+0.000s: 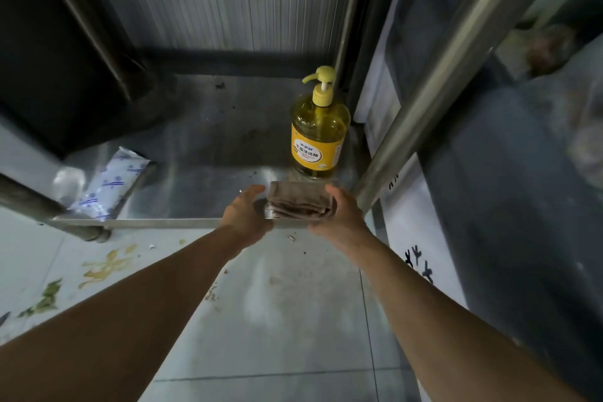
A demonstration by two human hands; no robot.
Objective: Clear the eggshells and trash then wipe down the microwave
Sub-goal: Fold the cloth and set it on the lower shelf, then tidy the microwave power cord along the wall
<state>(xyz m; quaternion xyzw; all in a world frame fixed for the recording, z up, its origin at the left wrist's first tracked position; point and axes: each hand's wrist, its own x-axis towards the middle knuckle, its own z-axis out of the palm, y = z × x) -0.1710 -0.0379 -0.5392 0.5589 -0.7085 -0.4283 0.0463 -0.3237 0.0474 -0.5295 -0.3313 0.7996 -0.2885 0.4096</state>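
Here, from my head camera, the folded cloth lies at the front edge of the low steel shelf, its long axis crosswise between my hands. My right hand cups its end; my left hand, open, touches the other.

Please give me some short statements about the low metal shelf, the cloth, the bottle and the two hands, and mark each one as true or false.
1. The folded brown cloth lies at the front edge of the low stainless steel shelf. True.
2. The yellow pump bottle of dish soap lies on its side. False: it stands upright, just behind the cloth.
3. The left hand and the right hand are at either side of the cloth. True.
4. The white and blue printed plastic packet is to the right of the bottle. False: it lies at the shelf's left end.
5. The floor tiles are spotless. False: yellowish and green stains mark them at left.
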